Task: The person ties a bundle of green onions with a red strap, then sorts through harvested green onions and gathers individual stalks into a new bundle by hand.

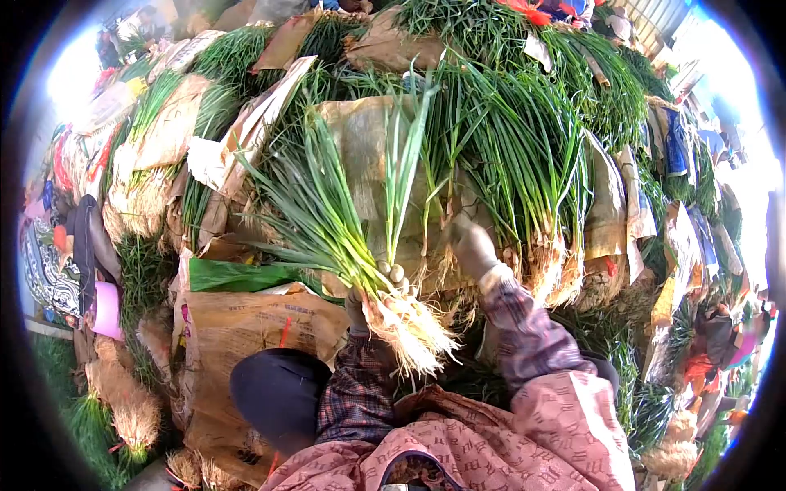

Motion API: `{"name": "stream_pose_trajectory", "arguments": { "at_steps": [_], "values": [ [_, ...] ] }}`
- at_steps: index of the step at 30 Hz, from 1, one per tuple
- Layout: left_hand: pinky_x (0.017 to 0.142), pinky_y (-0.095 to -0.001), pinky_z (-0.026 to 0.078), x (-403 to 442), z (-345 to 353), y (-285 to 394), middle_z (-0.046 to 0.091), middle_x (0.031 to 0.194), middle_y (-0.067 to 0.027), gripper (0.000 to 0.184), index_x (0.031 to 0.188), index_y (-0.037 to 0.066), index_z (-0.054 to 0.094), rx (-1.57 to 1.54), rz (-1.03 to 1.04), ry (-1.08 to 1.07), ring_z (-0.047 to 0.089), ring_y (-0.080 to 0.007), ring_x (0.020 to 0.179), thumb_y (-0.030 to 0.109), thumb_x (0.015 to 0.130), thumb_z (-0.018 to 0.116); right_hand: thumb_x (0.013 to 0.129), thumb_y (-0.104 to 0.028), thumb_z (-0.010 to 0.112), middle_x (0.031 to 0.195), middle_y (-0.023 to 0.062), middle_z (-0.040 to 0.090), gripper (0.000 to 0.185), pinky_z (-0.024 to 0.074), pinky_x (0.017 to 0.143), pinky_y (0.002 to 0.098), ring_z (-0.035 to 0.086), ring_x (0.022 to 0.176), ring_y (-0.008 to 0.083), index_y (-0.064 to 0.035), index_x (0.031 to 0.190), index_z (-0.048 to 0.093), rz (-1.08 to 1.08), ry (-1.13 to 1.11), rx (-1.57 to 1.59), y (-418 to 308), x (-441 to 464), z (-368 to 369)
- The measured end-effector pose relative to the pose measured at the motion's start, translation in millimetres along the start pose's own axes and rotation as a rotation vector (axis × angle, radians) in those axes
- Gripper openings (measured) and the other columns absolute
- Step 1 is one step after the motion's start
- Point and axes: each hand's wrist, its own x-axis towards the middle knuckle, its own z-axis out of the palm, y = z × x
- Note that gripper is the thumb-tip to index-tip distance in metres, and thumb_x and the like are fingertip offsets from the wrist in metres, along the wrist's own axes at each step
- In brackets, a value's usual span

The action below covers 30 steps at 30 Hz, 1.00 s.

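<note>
My left hand (357, 313) is closed around a bunch of green onions (354, 237), near the root end. The leaves fan up and to the left, and the pale roots (409, 331) hang toward my lap. Small round white bulbs (396, 273) show at the right side of the bunch. My right hand (473, 247) is blurred beside the stems of some green onions (449, 204) lying in front of me; its fingers are smeared, so whether it grips a stem is unclear. Right of it lies a larger pile of green onions (524, 164), roots toward me.
A brown sack (246, 360) lies by my left knee (278, 397), with a green leaf-like sheet (237, 276) above it. A tan sack (360, 147) is spread beneath the onions ahead. More bundles (135, 409) and sacks surround me. Other people are partly visible at the edges.
</note>
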Motion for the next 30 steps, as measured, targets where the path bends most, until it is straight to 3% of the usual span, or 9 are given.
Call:
{"name": "stream_pose_trajectory", "arguments": {
  "at_steps": [2, 3, 6, 11, 15, 18, 22, 26, 30],
  "values": [
    [0.080, -0.0398, 0.041, 4, 0, 3, 0.045, 0.102, -0.0068, 0.046, 0.116, 0.008, 0.045, 0.007, 0.002, -0.007, 0.049, -0.0206, 0.088, 0.038, 0.085, 0.060, 0.090, -0.017, 0.047, 0.092, 0.0134, 0.063, 0.028, 0.0524, 0.065, 0.0336, 0.063, 0.076, 0.0201, -0.0056, 0.115, 0.055, 0.779, -0.371, 0.878, 65, 11, 47],
    [0.080, -0.0407, 0.044, 4, -8, -3, 0.046, 0.103, -0.0078, 0.046, 0.118, 0.008, 0.045, 0.000, 0.047, -0.051, 0.051, -0.0226, 0.089, 0.038, 0.086, 0.059, 0.089, -0.018, 0.050, 0.083, 0.0096, 0.062, 0.020, 0.0512, 0.063, 0.0312, 0.059, 0.069, 0.0184, -0.0052, 0.102, 0.058, 0.270, -0.732, 0.609, 111, 1, 83],
    [0.075, -0.0419, 0.051, -22, -78, 6, 0.052, 0.113, -0.0162, 0.053, 0.129, 0.003, 0.040, -0.037, -0.057, 0.050, 0.056, -0.0300, 0.095, 0.031, 0.086, 0.057, 0.087, -0.020, 0.051, 0.100, 0.0121, 0.063, 0.032, 0.0512, 0.070, 0.0326, 0.062, 0.083, 0.0187, -0.0076, 0.117, 0.054, 0.095, -0.872, -0.363, -83, 5, -37],
    [0.076, -0.0487, 0.053, -7, -46, 4, 0.056, 0.114, -0.0209, 0.060, 0.125, -0.007, 0.042, -0.062, -0.122, 0.095, 0.062, -0.0346, 0.093, 0.003, 0.072, 0.067, 0.082, -0.021, 0.056, 0.080, 0.0140, 0.066, 0.020, 0.0518, 0.063, 0.0341, 0.066, 0.074, 0.0274, -0.0056, 0.092, 0.064, 0.096, -0.096, -0.569, -27, 71, 6],
    [0.075, -0.0479, 0.053, -23, -106, -9, 0.058, 0.111, -0.0200, 0.045, 0.117, -0.006, 0.049, 0.017, -0.044, 0.219, 0.062, -0.0330, 0.092, 0.006, 0.076, 0.064, 0.083, -0.023, 0.056, 0.070, 0.0135, 0.063, 0.021, 0.0510, 0.061, 0.0401, 0.062, 0.062, 0.0294, -0.0030, 0.085, 0.060, -0.069, -0.211, -0.090, -53, 22, -8],
    [0.066, -0.0454, 0.055, -6, -65, -6, 0.064, 0.075, -0.0184, 0.019, 0.078, -0.004, 0.062, 0.510, 0.099, 0.090, 0.065, -0.0316, 0.069, 0.014, 0.081, 0.065, 0.086, -0.032, 0.057, 0.071, 0.0101, 0.061, 0.028, 0.0506, 0.066, 0.0344, 0.059, 0.064, 0.0184, -0.0044, 0.085, 0.060, -0.333, -0.195, -0.124, -40, 6, 5],
    [0.057, -0.0469, 0.055, -8, -45, -10, 0.063, 0.067, -0.0183, 0.019, 0.068, -0.003, 0.061, 0.347, 0.131, 0.075, 0.065, -0.0337, 0.065, 0.011, 0.079, 0.067, 0.087, -0.042, 0.057, 0.077, 0.0076, 0.063, 0.043, 0.0506, 0.061, 0.0280, 0.060, 0.066, 0.0125, -0.0007, 0.099, 0.063, 0.383, -0.352, 0.482, -43, 52, -5],
    [0.060, -0.0531, 0.054, -20, -58, -7, 0.063, 0.069, -0.0205, 0.018, 0.068, -0.003, 0.061, 0.105, 0.076, 0.183, 0.064, -0.0380, 0.065, 0.012, 0.079, 0.062, 0.086, -0.041, 0.059, 0.077, 0.0052, 0.062, 0.046, 0.0495, 0.053, 0.0251, 0.058, 0.061, 0.0105, -0.0009, 0.108, 0.059, 0.348, -0.308, 0.988, -22, 76, 45],
    [0.056, -0.0442, 0.053, -46, -127, -11, 0.063, 0.070, -0.0199, 0.023, 0.068, 0.001, 0.059, 0.324, 0.035, 0.119, 0.063, -0.0313, 0.062, 0.021, 0.080, 0.061, 0.089, -0.021, 0.058, 0.102, 0.0154, 0.063, 0.043, 0.0476, 0.079, 0.0265, 0.059, 0.090, 0.0173, 0.0076, 0.120, 0.050, 0.341, -0.436, 1.080, -43, 70, 57]
  ]
}}
